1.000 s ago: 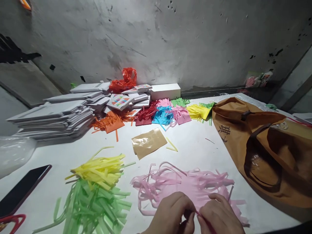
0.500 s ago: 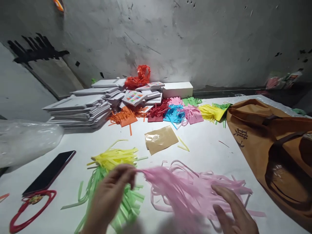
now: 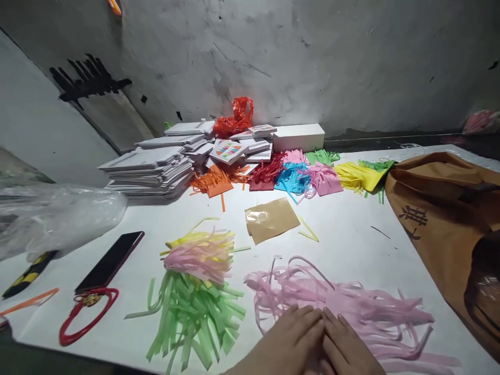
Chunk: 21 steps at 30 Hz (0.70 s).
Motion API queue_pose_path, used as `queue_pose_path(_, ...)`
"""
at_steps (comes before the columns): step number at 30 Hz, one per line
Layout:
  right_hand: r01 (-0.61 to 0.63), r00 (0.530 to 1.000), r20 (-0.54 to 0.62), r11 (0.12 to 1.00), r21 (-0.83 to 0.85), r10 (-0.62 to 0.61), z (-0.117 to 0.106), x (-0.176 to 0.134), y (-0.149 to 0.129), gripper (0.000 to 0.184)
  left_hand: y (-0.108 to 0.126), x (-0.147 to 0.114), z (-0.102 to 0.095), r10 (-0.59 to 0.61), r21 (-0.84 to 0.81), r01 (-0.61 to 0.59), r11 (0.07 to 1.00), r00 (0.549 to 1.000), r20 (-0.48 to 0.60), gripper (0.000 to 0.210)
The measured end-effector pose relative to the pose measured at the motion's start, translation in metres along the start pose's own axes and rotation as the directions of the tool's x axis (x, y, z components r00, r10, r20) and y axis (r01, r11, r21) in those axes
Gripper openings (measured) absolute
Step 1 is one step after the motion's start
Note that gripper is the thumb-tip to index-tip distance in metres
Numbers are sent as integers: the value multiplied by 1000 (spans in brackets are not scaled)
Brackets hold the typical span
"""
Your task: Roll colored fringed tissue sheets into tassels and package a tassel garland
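A sheet of pink tissue paper (image 3: pixel 363 299) cut into fringe strips lies spread on the white table at front. At its near edge, my left hand (image 3: pixel 287 341) and my right hand (image 3: pixel 347 346) meet, fingers bent together and closed on the paper; the pinched part is mostly hidden beneath them. To their left, a pink tassel (image 3: pixel 197 260) rests across a yellow tassel (image 3: pixel 199 238). Just below it, a green tassel (image 3: pixel 199 312) fans its strips toward me.
Behind are a folded brown paper (image 3: pixel 271 220), coloured fringed packs (image 3: pixel 295 178), white flat stacks (image 3: pixel 150 169) and a red plastic bag (image 3: pixel 236 117). A phone (image 3: pixel 111 260) with red cord lies left, near a cutter (image 3: pixel 29 273). A brown cloth bag (image 3: pixel 441 192) occupies the right.
My left hand has let go of a pink tassel, now lying over the yellow one, and moved right. Both hands have come together at the pink sheet. The view has shifted slightly.
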State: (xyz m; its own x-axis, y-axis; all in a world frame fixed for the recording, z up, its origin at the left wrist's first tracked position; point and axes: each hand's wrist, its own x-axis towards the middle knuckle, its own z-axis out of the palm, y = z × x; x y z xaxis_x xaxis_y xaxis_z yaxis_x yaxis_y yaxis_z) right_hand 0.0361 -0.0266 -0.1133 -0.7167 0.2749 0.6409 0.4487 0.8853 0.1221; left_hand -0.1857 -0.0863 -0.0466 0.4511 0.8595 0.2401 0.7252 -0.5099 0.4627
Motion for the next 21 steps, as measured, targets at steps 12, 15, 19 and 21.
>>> queue_pose_path(12, 78, 997, -3, 997, 6, -78, 16, -18, 4, 31, -80, 9, -41, -578, 463, 585, 666, 797, -175, 44)
queue_pose_path(15, -106, 965, -235, 993, 51, 115, 23, -14, -8, 36, -70, -6, -52, -399, 381, 472, 795, 880, -259, 39)
queue_pose_path(19, -193, 953, -211, 973, 128, 216, 17, -12, -15, 34, -29, -6, -26, -44, 271, 51, 961, 999, -30, 51)
queue_pose_path(21, -181, 975, -103, 973, 141, 196, 6, -12, -13, 29, -15, -2, -5, 64, 219, -66, 973, 998, 16, 46)
